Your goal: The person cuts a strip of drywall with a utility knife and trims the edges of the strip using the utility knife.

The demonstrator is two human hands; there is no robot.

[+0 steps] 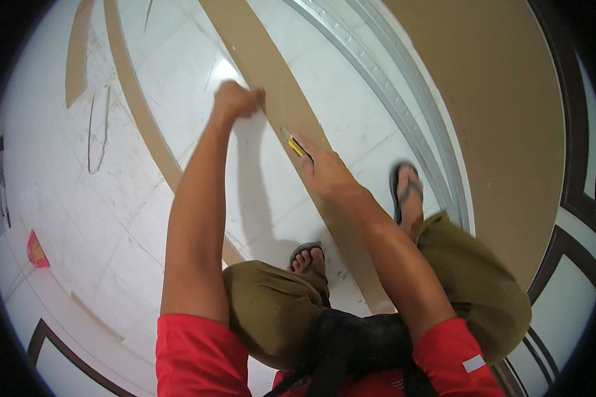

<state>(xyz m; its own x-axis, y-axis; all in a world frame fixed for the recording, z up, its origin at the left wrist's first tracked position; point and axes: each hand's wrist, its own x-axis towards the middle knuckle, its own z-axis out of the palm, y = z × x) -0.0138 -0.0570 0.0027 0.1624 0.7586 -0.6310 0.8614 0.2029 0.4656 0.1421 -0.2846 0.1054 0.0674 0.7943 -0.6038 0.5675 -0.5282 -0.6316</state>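
Note:
A long brown board strip [278,79] runs from the top of the view down between my legs. My left hand [237,100] is closed at the strip's left edge, slightly blurred; whether it grips the strip or something small I cannot tell. In my right hand [328,173] is a yellow and black utility knife [295,144], its blade pointing up and left over the strip. The right hand is above the strip, nearer to me than the left one.
Narrower brown strips [136,99] lie left on the pale tiled floor [159,225], near a bent thin cord or wire [99,132]. Grey metal channels [371,73] and a wide brown board [503,132] are right. My sandalled feet [308,258] flank the strip. A pink-and-yellow piece [37,251] sits far left.

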